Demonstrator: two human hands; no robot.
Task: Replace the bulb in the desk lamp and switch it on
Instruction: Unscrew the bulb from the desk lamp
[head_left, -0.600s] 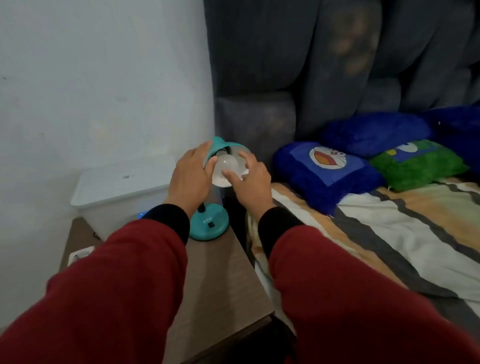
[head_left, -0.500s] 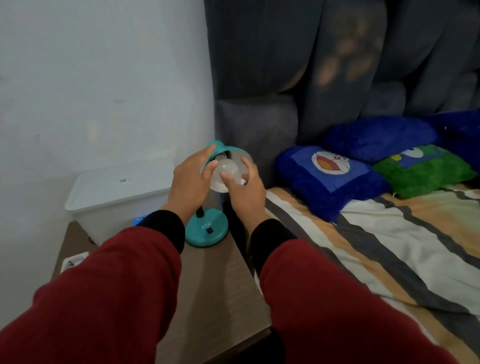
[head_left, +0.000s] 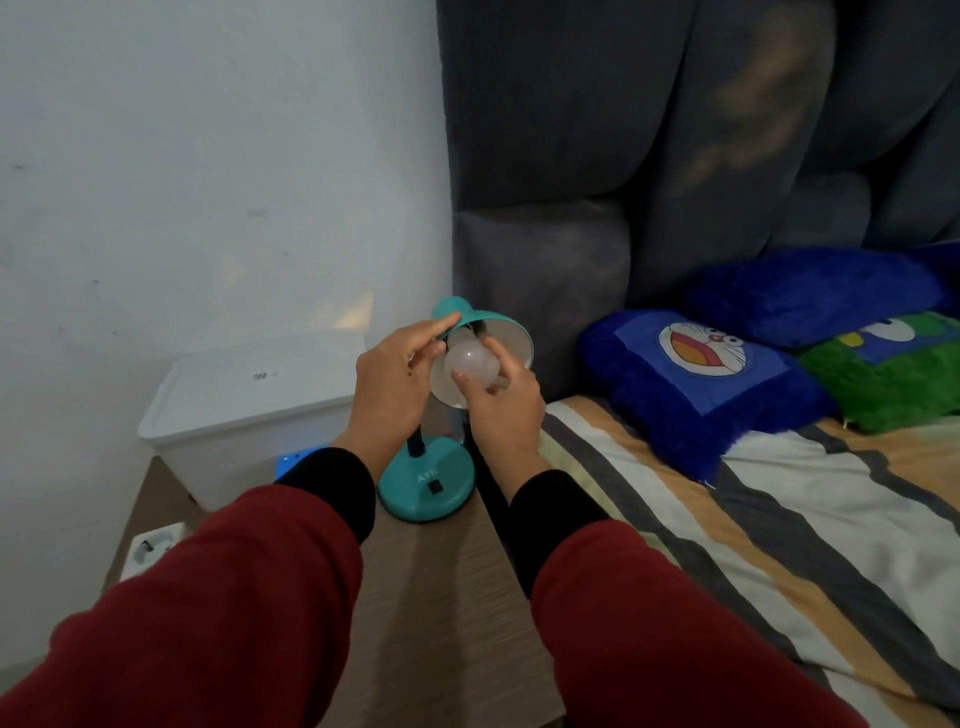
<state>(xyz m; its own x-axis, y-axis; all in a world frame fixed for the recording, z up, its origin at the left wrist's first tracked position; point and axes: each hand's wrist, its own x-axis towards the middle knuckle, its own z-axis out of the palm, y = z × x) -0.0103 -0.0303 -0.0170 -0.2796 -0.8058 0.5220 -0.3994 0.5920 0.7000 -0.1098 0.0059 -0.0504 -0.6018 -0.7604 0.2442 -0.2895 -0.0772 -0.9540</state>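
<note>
A teal desk lamp stands on the wooden bedside table (head_left: 447, 571); its round base (head_left: 428, 486) carries a black switch. The lamp's shade (head_left: 493, 327) tilts toward me, white inside. My left hand (head_left: 395, 384) grips the shade's left rim from the side. A frosted white bulb (head_left: 470, 364) sits in the mouth of the shade, unlit. My right hand (head_left: 501, 402) has its thumb and fingers wrapped around that bulb from below and right. The socket behind the bulb is hidden.
A white lidded plastic box (head_left: 249, 410) stands behind the lamp against the wall. A white power socket (head_left: 150, 551) lies at the table's left edge. To the right is a bed with a striped sheet (head_left: 753, 530), cartoon pillows (head_left: 696, 379) and a grey padded headboard (head_left: 571, 260).
The camera view shifted slightly. My right hand's fingers have turned around the bulb, and my left thumb has slid up onto the shade's top. The lamp stays in place.
</note>
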